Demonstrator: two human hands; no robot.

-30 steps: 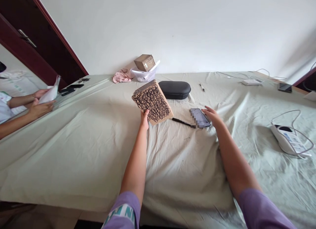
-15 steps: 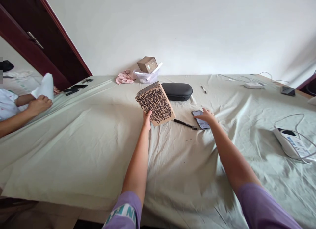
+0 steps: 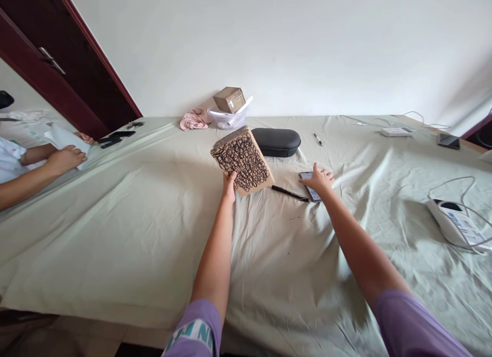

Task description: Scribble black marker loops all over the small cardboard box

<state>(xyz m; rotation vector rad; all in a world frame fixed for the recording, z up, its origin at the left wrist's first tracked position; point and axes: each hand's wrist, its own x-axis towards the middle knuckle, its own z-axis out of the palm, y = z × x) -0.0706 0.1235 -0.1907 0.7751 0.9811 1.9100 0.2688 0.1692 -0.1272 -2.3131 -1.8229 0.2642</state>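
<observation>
My left hand point(image 3: 229, 186) grips the lower edge of a small cardboard box point(image 3: 246, 162), its thumb on the front face. Black looped scribbles cover most of that face, and the box is held tilted. My right hand point(image 3: 320, 179) is over a smartphone point(image 3: 315, 194) with a lit screen, fingers spread, partly hiding it. Whether the fingers touch the screen I cannot tell. A black pen point(image 3: 289, 193) lies on the cloth between the box and the phone. Behind the box rests a black zip case point(image 3: 277, 142).
A pale green cloth point(image 3: 126, 234) covers the table. At the wall are a plastic tub point(image 3: 226, 121) with a cardboard box on it and a pink cloth point(image 3: 195, 119). A white corded device point(image 3: 457, 223) lies right. At left, another person's hands point(image 3: 67, 159) hold white paper.
My right hand has shifted slightly left over the phone, with its fingers spread wider. My left hand and the box stay nearly still. The other person's white paper has been lowered.
</observation>
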